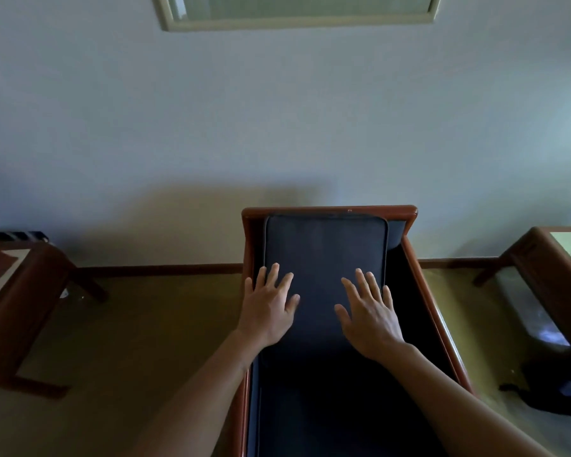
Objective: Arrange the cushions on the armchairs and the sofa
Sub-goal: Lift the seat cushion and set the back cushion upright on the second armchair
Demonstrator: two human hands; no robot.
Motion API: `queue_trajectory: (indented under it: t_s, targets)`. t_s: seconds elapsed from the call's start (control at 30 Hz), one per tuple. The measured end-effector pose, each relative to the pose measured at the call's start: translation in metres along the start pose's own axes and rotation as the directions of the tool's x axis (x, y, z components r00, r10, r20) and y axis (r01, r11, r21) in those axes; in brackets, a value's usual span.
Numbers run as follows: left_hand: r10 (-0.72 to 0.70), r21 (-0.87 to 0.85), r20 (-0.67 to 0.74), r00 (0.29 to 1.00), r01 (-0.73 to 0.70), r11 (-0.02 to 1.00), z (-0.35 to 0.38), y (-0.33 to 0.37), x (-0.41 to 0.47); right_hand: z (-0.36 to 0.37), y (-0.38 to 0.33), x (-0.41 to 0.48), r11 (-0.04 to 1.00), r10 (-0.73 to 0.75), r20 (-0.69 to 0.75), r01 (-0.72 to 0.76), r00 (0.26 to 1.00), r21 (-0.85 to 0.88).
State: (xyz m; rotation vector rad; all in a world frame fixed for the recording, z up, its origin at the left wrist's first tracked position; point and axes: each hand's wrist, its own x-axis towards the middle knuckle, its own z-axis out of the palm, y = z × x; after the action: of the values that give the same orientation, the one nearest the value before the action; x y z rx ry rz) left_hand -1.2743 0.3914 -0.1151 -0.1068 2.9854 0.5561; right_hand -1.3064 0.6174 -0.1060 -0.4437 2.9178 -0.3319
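A wooden armchair (330,211) with a reddish-brown frame stands against the wall in front of me. A dark blue back cushion (325,245) leans upright against its backrest, shifted toward the left arm, with a gap on the right. Below it lies the dark seat cushion (327,407). My left hand (269,306) lies flat on the lower left of the back cushion, fingers spread. My right hand (370,313) rests flat on its lower right, fingers spread too. Neither hand grips anything.
A wooden side table (17,291) stands to the left and another wooden table (548,275) to the right. A dark bag (557,387) lies on the olive carpet at the right. A framed picture (297,11) hangs on the wall above.
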Motion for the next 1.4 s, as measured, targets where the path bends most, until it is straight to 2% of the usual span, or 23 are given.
queue_trajectory:
  t_s: [0.13,0.27,0.43,0.5,0.57,0.63,0.7,0.8,0.93,1.07,1.23,1.4]
  targets:
    - [-0.090,-0.172,0.014,0.996,0.091,0.981,-0.001,-0.014,0.071,-0.009,0.013,0.070,1.000,-0.007,0.015,0.007,1.000,-0.021]
    - [-0.202,-0.427,0.049,0.978,0.204,0.881,0.001,-0.027,0.131,-0.008,0.027,0.138,0.999,-0.025,0.034,0.025,0.999,-0.027]
    - [-0.322,-0.542,0.048,0.946,0.295,0.787,0.011,-0.039,0.194,-0.001,0.044,0.219,0.999,-0.034,0.055,0.036,0.998,-0.025]
    - [-0.411,-0.642,0.036,0.911,0.336,0.689,0.015,-0.043,0.216,0.004,0.049,0.248,0.999,-0.038,0.059,0.039,0.998,-0.025]
    - [-0.530,-0.775,0.062,0.846,0.375,0.509,0.019,-0.046,0.237,0.012,0.054,0.269,0.999,-0.036,0.064,0.038,0.997,-0.037]
    - [-0.580,-0.855,0.121,0.806,0.381,0.352,0.024,-0.050,0.254,0.020,0.059,0.283,0.997,-0.043,0.032,0.045,0.999,-0.067]
    - [-0.587,-0.875,0.150,0.796,0.383,0.296,0.032,-0.052,0.262,0.026,0.060,0.289,0.992,-0.068,-0.032,0.064,0.997,-0.109]
    - [-0.624,-0.881,0.119,0.772,0.372,0.293,0.037,-0.054,0.262,0.029,0.060,0.287,0.988,-0.073,-0.068,0.063,0.995,-0.143]
    - [-0.590,-0.907,0.145,0.794,0.345,0.241,0.027,-0.055,0.242,0.022,0.052,0.259,0.992,-0.062,-0.165,0.043,0.984,-0.120]
    - [-0.445,-0.917,0.179,0.877,0.313,0.248,0.012,-0.058,0.186,0.002,0.039,0.206,0.992,-0.088,-0.234,0.065,0.968,-0.104]
    - [-0.247,-0.869,0.153,0.957,0.249,0.427,0.002,-0.065,0.111,-0.016,0.033,0.143,0.979,-0.181,-0.139,0.164,0.974,-0.125]
    - [-0.203,-0.809,0.201,0.958,0.279,0.518,0.007,-0.061,0.056,-0.029,0.013,0.102,0.936,-0.307,0.000,0.302,0.952,-0.180]
